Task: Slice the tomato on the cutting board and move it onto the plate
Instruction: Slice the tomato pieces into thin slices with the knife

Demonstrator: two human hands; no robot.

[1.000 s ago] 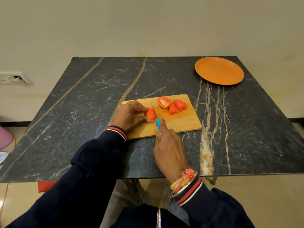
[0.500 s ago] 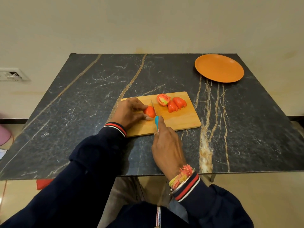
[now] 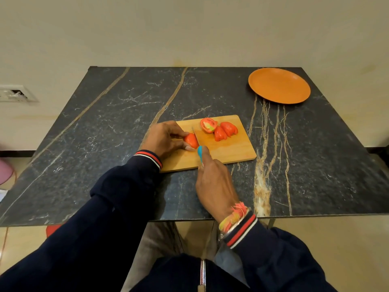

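My left hand [image 3: 166,138] pinches a tomato piece [image 3: 191,140] on the left part of the cutting board [image 3: 229,150]. My right hand [image 3: 214,182] grips the blue-handled knife [image 3: 199,148], with the blade against the right side of that piece. More cut pieces [image 3: 220,130] lie together near the board's far edge. The orange plate [image 3: 279,85] sits well apart, at the far right corner of the worktop [image 3: 105,133].
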